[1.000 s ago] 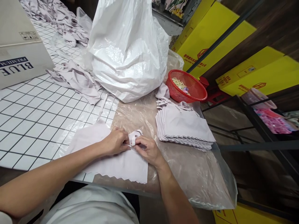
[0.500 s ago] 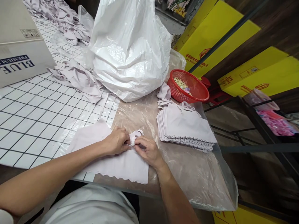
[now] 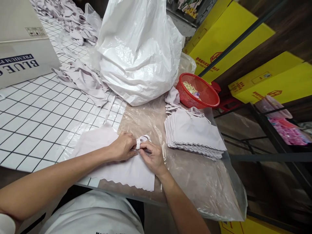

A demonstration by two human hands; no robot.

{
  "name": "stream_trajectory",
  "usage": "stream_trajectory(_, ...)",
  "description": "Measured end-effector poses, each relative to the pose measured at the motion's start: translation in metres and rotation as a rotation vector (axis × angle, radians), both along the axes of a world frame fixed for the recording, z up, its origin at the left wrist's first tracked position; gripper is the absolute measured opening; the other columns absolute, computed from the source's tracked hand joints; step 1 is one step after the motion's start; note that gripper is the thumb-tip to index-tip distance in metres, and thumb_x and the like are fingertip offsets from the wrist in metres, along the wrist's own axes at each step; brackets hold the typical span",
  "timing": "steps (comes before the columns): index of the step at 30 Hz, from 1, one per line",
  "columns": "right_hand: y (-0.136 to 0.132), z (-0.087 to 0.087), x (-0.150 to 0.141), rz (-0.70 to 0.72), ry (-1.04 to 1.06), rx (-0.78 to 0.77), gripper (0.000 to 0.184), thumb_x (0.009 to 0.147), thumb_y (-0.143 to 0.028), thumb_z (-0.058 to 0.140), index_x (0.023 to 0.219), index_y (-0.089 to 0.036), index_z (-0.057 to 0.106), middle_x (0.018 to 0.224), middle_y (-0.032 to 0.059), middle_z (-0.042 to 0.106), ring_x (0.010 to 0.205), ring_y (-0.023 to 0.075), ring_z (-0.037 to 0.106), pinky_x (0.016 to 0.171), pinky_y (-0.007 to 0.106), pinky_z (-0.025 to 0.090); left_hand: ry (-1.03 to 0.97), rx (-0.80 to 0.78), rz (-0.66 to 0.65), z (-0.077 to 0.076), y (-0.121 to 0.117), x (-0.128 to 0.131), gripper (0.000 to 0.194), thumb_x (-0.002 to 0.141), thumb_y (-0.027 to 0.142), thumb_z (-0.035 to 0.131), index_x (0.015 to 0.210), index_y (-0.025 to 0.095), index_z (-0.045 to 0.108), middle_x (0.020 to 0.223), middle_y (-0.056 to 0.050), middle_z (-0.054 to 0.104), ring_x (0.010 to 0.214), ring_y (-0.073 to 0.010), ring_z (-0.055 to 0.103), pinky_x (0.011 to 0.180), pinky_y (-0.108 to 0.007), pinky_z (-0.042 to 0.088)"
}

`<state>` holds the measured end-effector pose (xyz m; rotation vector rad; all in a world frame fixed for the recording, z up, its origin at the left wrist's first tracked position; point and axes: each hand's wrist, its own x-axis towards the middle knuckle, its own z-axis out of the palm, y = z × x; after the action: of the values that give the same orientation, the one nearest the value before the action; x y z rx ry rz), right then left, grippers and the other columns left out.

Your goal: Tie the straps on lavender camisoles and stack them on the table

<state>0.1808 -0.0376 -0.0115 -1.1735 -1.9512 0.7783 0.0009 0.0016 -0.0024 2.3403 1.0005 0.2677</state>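
A pale lilac strappy garment (image 3: 131,172) with a scalloped edge lies flat in front of me. My left hand (image 3: 123,147) is closed in a pinch at the base of its shoulder strap (image 3: 144,137). Against it, my right hand (image 3: 154,157) pinches the looped strap between thumb and fingers, by a small pale band that could be the strap's slider. The fingertips hide the exact grip. Another thin strap (image 3: 109,109) stretches away from the garment's far left corner. To the right sits a neat stack of like garments (image 3: 195,130), their straps pointing away from me.
Behind the garment stands a big white plastic bag (image 3: 138,58). A red basket (image 3: 198,91) with small pale items is beyond the stack. Loose lilac garments (image 3: 81,79) lie left of the bag, near a cardboard box (image 3: 24,48). Clear plastic sheeting (image 3: 202,185) covers the table's right part.
Both hands stay at the strap, with only slight finger movement; the right fingers sit a little further over the small band. The whole view has shifted slightly.
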Motion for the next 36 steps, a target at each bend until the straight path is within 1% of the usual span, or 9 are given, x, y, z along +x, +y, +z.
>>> stream_trajectory(5, 0.000, -0.002, 0.001, -0.037, 0.017, -0.013, 0.010, 0.087, -0.018, 0.058, 0.082, -0.022, 0.067, 0.080, 0.0045, 0.070, 0.075, 0.0181, 0.066, 0.070, 0.030, 0.051, -0.027, -0.036, 0.029, 0.001, -0.001, -0.001, 0.020, 0.081, 0.023, 0.065, 0.065, 0.016, 0.056, 0.076, -0.007, 0.066, 0.082, -0.0236, 0.059, 0.079, -0.037, 0.036)
stream_trajectory(8, 0.000, 0.000, 0.002, -0.069, 0.033, 0.002, 0.009, 0.087, -0.019, 0.060, 0.082, -0.021, 0.067, 0.080, 0.0045, 0.070, 0.075, 0.0183, 0.066, 0.068, 0.029, 0.051, -0.066, -0.067, 0.060, 0.001, -0.001, -0.005, 0.017, 0.080, 0.028, 0.069, 0.071, 0.016, 0.061, 0.081, -0.006, 0.067, 0.085, -0.0241, 0.059, 0.082, -0.037, 0.037)
stream_trajectory(10, 0.000, 0.001, 0.002, -0.080, 0.033, 0.033, 0.010, 0.087, -0.019, 0.059, 0.081, -0.021, 0.067, 0.080, 0.0045, 0.070, 0.075, 0.0183, 0.066, 0.068, 0.029, 0.052, -0.089, -0.093, 0.074, 0.000, 0.000, -0.007, 0.015, 0.080, 0.027, 0.070, 0.074, 0.016, 0.064, 0.082, -0.006, 0.068, 0.087, -0.0240, 0.059, 0.084, -0.038, 0.037)
stream_trajectory(15, -0.001, 0.003, 0.000, -0.075, 0.004, 0.115, 0.011, 0.086, -0.017, 0.059, 0.080, -0.020, 0.067, 0.077, 0.0037, 0.070, 0.072, 0.0173, 0.066, 0.068, 0.029, 0.052, -0.133, -0.081, 0.050, -0.001, 0.001, -0.009, 0.012, 0.080, 0.020, 0.066, 0.069, 0.016, 0.062, 0.077, -0.004, 0.067, 0.083, -0.0216, 0.057, 0.083, -0.037, 0.035)
stream_trajectory(21, -0.003, 0.000, -0.004, -0.088, 0.033, 0.131, 0.013, 0.086, -0.015, 0.058, 0.080, -0.021, 0.068, 0.077, 0.0036, 0.071, 0.072, 0.0170, 0.067, 0.065, 0.028, 0.054, -0.156, -0.070, 0.027, -0.003, 0.001, -0.006, 0.016, 0.079, 0.020, 0.063, 0.066, 0.016, 0.056, 0.073, -0.004, 0.065, 0.080, -0.0202, 0.055, 0.080, -0.036, 0.034)
stream_trajectory(26, -0.005, -0.006, -0.007, -0.080, 0.079, 0.072, 0.011, 0.086, -0.015, 0.060, 0.080, -0.021, 0.068, 0.079, 0.0041, 0.071, 0.074, 0.0168, 0.068, 0.067, 0.028, 0.055, -0.135, -0.031, 0.016, -0.006, -0.001, -0.003, 0.016, 0.078, 0.016, 0.060, 0.064, 0.016, 0.053, 0.073, -0.004, 0.064, 0.079, -0.0200, 0.055, 0.076, -0.035, 0.033)
stream_trajectory(29, -0.004, -0.009, -0.007, -0.118, 0.133, -0.015, 0.008, 0.086, -0.020, 0.062, 0.081, -0.020, 0.069, 0.082, 0.0047, 0.073, 0.076, 0.0176, 0.070, 0.070, 0.029, 0.057, -0.156, -0.033, 0.030, -0.007, -0.002, -0.002, 0.016, 0.078, 0.017, 0.061, 0.063, 0.016, 0.054, 0.071, -0.004, 0.063, 0.076, -0.0190, 0.055, 0.075, -0.033, 0.034)
stream_trajectory(33, 0.001, -0.008, 0.001, -0.165, 0.222, -0.189, 0.008, 0.081, -0.028, 0.070, 0.080, -0.020, 0.069, 0.076, 0.0024, 0.073, 0.069, 0.0166, 0.069, 0.066, 0.027, 0.057, -0.239, -0.120, 0.091, -0.006, 0.000, -0.004, 0.015, 0.078, 0.024, 0.069, 0.069, 0.015, 0.061, 0.069, -0.001, 0.063, 0.075, -0.0175, 0.056, 0.075, -0.031, 0.037)
stream_trajectory(36, 0.004, -0.004, 0.009, -0.116, 0.188, -0.225, 0.009, 0.078, -0.027, 0.073, 0.078, -0.019, 0.068, 0.074, 0.0014, 0.071, 0.067, 0.0156, 0.067, 0.066, 0.027, 0.057, -0.303, -0.197, 0.123, -0.005, 0.002, -0.007, 0.018, 0.077, 0.030, 0.075, 0.071, 0.016, 0.066, 0.070, 0.000, 0.065, 0.074, -0.0167, 0.057, 0.072, -0.028, 0.039)
